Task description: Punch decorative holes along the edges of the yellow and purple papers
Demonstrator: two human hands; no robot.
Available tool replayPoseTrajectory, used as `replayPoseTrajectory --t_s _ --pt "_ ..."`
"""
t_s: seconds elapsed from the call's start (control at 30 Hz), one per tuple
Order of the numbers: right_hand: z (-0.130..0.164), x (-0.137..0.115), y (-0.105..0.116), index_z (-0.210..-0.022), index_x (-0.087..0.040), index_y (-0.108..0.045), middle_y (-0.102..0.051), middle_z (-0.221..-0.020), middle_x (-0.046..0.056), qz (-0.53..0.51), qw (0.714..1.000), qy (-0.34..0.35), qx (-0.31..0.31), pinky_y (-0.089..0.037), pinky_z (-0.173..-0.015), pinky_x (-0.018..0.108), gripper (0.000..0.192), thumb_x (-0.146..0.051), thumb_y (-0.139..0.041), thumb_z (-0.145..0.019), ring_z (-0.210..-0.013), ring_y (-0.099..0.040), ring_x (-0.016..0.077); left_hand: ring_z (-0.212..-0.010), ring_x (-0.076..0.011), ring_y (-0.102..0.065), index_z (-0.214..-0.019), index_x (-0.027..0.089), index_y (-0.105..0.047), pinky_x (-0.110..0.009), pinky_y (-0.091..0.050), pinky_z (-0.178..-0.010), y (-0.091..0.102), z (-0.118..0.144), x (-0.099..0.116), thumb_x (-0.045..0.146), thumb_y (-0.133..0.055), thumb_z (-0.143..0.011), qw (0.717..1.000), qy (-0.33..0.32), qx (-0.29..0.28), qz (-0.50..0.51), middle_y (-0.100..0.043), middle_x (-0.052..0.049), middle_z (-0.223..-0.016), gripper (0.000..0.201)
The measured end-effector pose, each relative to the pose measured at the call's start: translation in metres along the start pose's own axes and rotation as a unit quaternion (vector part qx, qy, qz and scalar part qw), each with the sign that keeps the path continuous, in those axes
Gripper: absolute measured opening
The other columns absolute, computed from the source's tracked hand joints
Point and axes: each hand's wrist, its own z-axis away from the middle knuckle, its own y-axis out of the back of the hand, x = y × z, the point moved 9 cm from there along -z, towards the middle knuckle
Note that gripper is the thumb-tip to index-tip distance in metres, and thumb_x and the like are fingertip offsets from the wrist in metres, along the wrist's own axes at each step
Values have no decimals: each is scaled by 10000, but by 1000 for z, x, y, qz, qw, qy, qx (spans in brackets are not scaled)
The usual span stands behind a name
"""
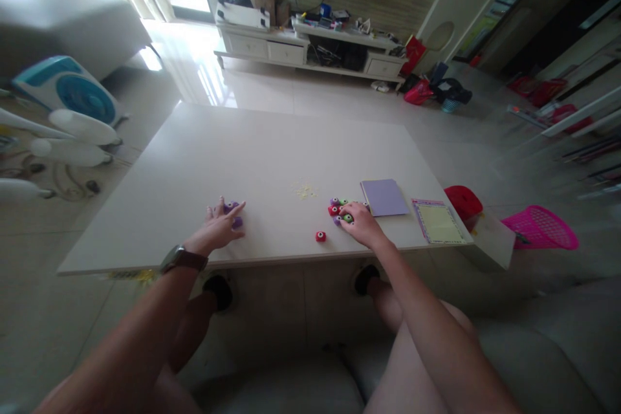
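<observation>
Resting flat on the desk (272, 162), the left hand (220, 228) covers a purple punch (233, 207), pinning it. The right hand (361, 223) grips a green punch (348, 218) within the cluster of punches (336, 207), left of the purple notepad (384, 197); a red punch (321, 236) sits apart, nearer the desk's front edge.

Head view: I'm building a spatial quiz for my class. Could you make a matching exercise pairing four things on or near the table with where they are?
Things:
1. purple pad
2. red piece
3. yellow crumbs
4. pink basket

Places:
A. on the floor, right of the table
B. alone, near the table's front edge
C. mid-table, between the hands
D. just beyond the right hand

Pairs: 1-D, 2-B, 3-C, 4-A
</observation>
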Motion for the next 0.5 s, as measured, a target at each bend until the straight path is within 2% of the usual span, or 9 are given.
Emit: replayPoseTrajectory --t_s 0.1,0.2,0.27,0.33,0.4,0.5 --pt "2 -1 -7 -898 -206 -668 -669 -1038 56 12 1000 -7 -4 -467 -1004 376 120 -95 -696 -864 -1046 -607 243 -1564 -496 -207 -1584 169 -431 -610 -301 -1195 -9 -2 4 289 -620 -862 999 14 -13 -30 -305 -276 -1651 756" --pt "2 -1 -9 -892 -209 -672 -670 -1035 58 21 1000 0 -3 -471 -981 372 135 -79 -688 -859 -1036 -604 247 -1421 -472 -413 -1539 209 -494 -601 -367 -1147 -14 -1 11 268 -556 -876 999 0 9 -33 -365 -242 -1600 669" --pt "2 6 -1 -894 -213 -677 -674 -1023 56 22 1000 -3 18 -470 -972 363 137 -78 -668 -871 -1026 -604 244 -1301 -424 -490 -1485 232 -553 -570 -397 -1129 -17 1 19 260 -516 -894 999 -22 11 -23 -399 -213 -1545 593" --pt "5 25 14 -886 -211 -679 -673 -989 64 41 997 -41 60 -473 -952 359 138 -78 -643 -877 -1015 -603 251 -1223 -383 -509 -1429 227 -597 -538 -408 -1128 -18 3 26 241 -483 -903 999 -39 14 -8 -431 -198 -1479 538" --pt "11 56 32 -877 -202 -680 -670 -979 84 84 985 -111 104 -478 -928 366 128 -83 -634 -872 -1015 -598 271 -1179 -357 -512 -1392 207 -612 -521 -413 -1130 -17 3 33 221 -467 -899 999 -47 21 8 -459 -190 -1419 514" --pt "26 103 44 -951 -189 -699 -686 -1061 110 127 965 -205 106 -487 -921 369 140 -99 -678 -846 -1039 -613 289 -1135 -337 -520 -1341 177 -620 -503 -442 -1105 -13 2 41 202 -453 -885 998 -54 33 22 -481 -185 -1354 486"
